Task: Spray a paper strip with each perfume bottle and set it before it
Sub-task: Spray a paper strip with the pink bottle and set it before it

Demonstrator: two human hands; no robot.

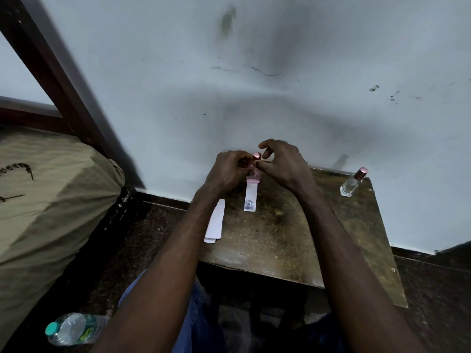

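Observation:
A small pink perfume bottle [253, 176] with a shiny pink cap [257, 156] stands near the wall at the back of a worn wooden table [280, 233]. My left hand [228, 169] grips the bottle from the left with curled fingers. My right hand [281, 161] meets it from the right: the thumb and a finger pinch just below the cap, and the index finger arches above it. A white paper strip [250, 198] with a dark print lies flat just in front of this bottle. A clear perfume bottle [350, 186] with a pink cap stands at the table's back right.
A small stack of white paper strips [216, 221] lies at the table's left edge beside my left forearm. A stuffed beige sack [51, 194] fills the left side. A plastic water bottle [74, 328] lies on the dark floor at lower left. The pale wall rises right behind the table.

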